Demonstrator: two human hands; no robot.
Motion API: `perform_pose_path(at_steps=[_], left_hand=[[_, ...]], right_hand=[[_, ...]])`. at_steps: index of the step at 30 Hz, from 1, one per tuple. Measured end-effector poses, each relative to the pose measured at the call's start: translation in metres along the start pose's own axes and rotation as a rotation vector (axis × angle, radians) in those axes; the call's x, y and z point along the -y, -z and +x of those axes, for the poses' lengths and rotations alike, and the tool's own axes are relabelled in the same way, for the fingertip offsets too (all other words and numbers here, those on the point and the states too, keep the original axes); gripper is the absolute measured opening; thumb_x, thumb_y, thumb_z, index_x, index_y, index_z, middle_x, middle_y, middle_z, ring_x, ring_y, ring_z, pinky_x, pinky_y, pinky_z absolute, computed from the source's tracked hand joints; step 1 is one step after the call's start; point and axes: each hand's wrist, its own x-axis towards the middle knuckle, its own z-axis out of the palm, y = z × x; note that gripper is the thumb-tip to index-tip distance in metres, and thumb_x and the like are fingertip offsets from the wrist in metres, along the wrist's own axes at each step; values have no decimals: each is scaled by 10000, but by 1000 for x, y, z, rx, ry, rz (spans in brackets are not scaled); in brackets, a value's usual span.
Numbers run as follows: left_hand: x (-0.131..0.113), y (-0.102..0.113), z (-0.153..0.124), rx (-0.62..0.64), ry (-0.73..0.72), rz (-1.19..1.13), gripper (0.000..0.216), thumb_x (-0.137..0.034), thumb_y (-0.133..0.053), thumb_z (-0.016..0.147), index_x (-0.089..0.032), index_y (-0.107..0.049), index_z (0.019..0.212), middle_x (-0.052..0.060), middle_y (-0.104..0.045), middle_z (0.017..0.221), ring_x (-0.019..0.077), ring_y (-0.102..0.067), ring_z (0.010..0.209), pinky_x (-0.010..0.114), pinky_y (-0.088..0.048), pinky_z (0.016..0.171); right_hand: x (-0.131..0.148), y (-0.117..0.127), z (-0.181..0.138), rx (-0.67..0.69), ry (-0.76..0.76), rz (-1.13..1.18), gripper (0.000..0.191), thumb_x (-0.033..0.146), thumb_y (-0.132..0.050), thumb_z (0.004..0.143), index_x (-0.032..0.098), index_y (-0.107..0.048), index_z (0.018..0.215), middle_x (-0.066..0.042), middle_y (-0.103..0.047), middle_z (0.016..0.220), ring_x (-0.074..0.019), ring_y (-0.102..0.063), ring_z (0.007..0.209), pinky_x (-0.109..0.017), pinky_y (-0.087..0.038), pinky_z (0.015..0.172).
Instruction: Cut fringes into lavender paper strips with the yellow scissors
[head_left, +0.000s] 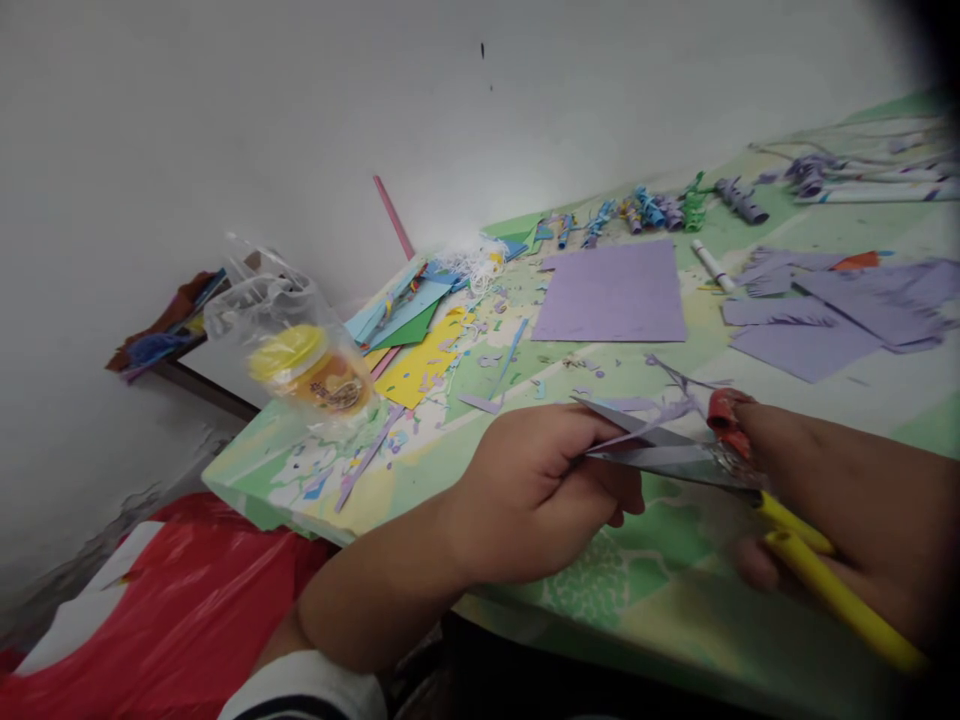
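My right hand (817, 480) grips a pair of scissors (675, 462) by red and yellow handles, at the right of the head view. The blades are parted and point left toward my left hand (540, 490). Pinched in my left hand is a narrow strip of purple paper (664, 412), which lies between the blades and has cut, fringed ends. The fingertips of my left hand are partly hidden behind the blades. Beyond both hands a square purple sheet (611, 292) lies flat on the table.
Rolled, fringed paper pieces (649, 208) line the wall. Fringed purple sheets (832, 315) and a marker (712, 266) lie at right. Paper scraps surround a yellow sheet (427, 360). A bagged tub (307, 370) stands at the table's left edge; a red plastic bag (187, 600) sits below.
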Motion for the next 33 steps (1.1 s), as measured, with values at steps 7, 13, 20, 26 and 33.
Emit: perform_pose_path(at_steps=[7,13,20,26,33], left_hand=[[-3,0,-1,-7,-14,37,226,-90,-444,758,-156,-563,578,-24,-570,531,65,-524,504,168,-400,517],[-5,0,-2,-8,-17,36,209,-70,-455,748,-145,-567,589,-32,-564,536,54,-527,504,153,-396,512],[-4,1,-2,0,1,41,203,-67,-459,735,-150,-565,582,-34,-559,522,62,-525,502,170,-409,551],[-3,-1,-3,-29,-39,40,215,-60,-453,736,-146,-569,577,-23,-559,524,65,-518,499,177,-407,551],[-3,0,-3,8,4,-18,241,-56,-433,739,-142,-574,563,-16,-559,518,67,-525,503,176,-410,546]], right_hand=[[-1,1,1,-18,28,-28,379,409,-363,793,263,-299,1136,-111,-602,948,-312,-675,806,-388,-586,607],[0,2,2,-15,23,-29,413,417,-354,797,249,-290,1169,-126,-607,960,-322,-675,822,-404,-588,622],[3,-2,0,-28,14,-47,589,449,-347,811,220,-168,1323,-136,-618,952,-334,-674,811,-420,-589,606],[0,-11,-6,-47,-20,-17,695,458,-307,836,200,-17,1411,-181,-600,1082,-356,-650,914,-482,-569,692],[1,-10,-3,-101,25,-76,723,431,-297,848,162,36,1431,-178,-626,1062,-337,-671,850,-448,-587,625]])
